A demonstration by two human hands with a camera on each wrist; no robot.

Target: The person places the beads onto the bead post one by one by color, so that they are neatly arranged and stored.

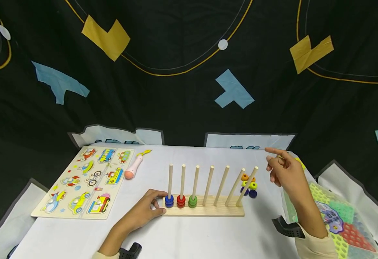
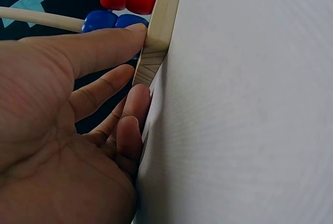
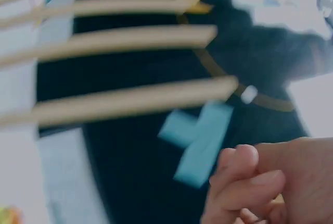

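A wooden peg rack (image 1: 205, 210) with several upright pegs stands mid-table. Blue beads (image 1: 169, 201), red beads (image 1: 180, 201) and green beads (image 1: 192, 201) sit on its three leftmost pegs; the other pegs are bare. My left hand (image 1: 146, 208) grips the rack's left end, thumb and fingers around the edge of the base (image 2: 162, 21). Raised to the right of the rack, my right hand (image 1: 286, 172) has its index finger extended and the others loosely bent, with no bead visible in it. Loose orange, yellow and purple beads (image 1: 253, 185) lie behind the rack's right end.
A picture puzzle board (image 1: 78, 190) lies on the left, with a pink stick-like toy (image 1: 134, 167) beside it. At the right, a clear box (image 1: 347, 219) of colourful pieces is partly behind my right forearm. A dark cloth backdrop (image 1: 182, 108) hangs behind the white table.
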